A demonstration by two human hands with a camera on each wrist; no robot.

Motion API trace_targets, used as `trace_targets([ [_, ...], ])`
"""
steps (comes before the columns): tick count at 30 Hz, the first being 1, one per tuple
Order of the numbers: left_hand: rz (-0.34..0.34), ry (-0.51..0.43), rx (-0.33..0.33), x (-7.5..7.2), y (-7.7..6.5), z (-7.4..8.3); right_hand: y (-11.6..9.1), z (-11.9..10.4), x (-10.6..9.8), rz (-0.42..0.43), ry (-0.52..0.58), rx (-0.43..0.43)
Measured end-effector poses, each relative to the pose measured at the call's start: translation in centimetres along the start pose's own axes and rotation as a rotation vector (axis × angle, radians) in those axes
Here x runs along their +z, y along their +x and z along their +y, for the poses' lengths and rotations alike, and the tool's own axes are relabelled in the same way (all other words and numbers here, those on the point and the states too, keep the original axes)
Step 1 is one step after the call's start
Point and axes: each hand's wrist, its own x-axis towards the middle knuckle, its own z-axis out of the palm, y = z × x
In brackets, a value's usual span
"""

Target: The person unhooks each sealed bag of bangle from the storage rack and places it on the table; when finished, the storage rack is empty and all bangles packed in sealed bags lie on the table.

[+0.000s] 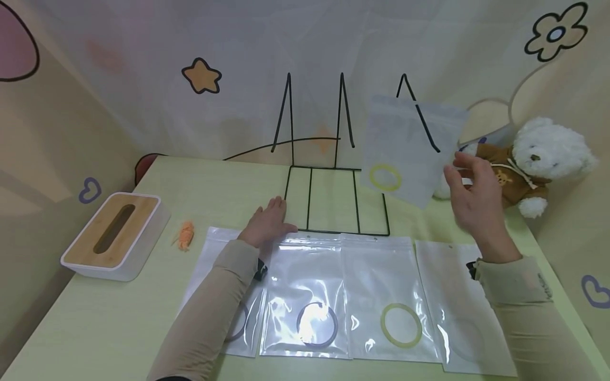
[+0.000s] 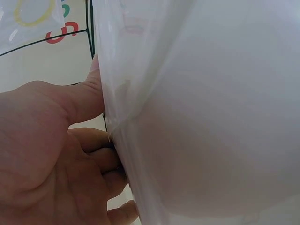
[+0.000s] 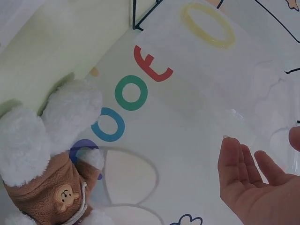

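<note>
A translucent zip bag (image 1: 405,143) with a yellow ring (image 1: 371,177) inside hangs askew from the right hook (image 1: 429,131) of a black wire rack (image 1: 386,217). My right hand (image 1: 478,198) is held up just right of this bag, its fingers relaxed and holding nothing. At the rack's front left corner, my left hand (image 1: 269,222) lies with fingers extended. Beneath my left forearm is the leftmost flat bag (image 1: 219,238); a blurred clear sheet (image 2: 211,93) fills much of the left wrist view beside that hand.
Along the front lie more zip bags: one with a purplish ring (image 1: 305,280), one with a yellow-green ring (image 1: 376,280), and one (image 1: 443,286) under my right forearm. A white teddy bear (image 1: 529,169) sits right, a wood-topped tissue box (image 1: 95,233) left, beside a small orange figure (image 1: 186,235).
</note>
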Motion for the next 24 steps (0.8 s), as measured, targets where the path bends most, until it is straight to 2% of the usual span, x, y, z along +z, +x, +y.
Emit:
trace_targets([
  [10,0.003,0.005,0.006,0.0,0.0,0.0,0.7,-1.1,-0.3,0.069,-0.016,-0.037],
  [24,0.011,-0.004,0.003,0.1,0.0,0.0,1.2,-2.0,-0.5,0.094,-0.032,-0.004],
])
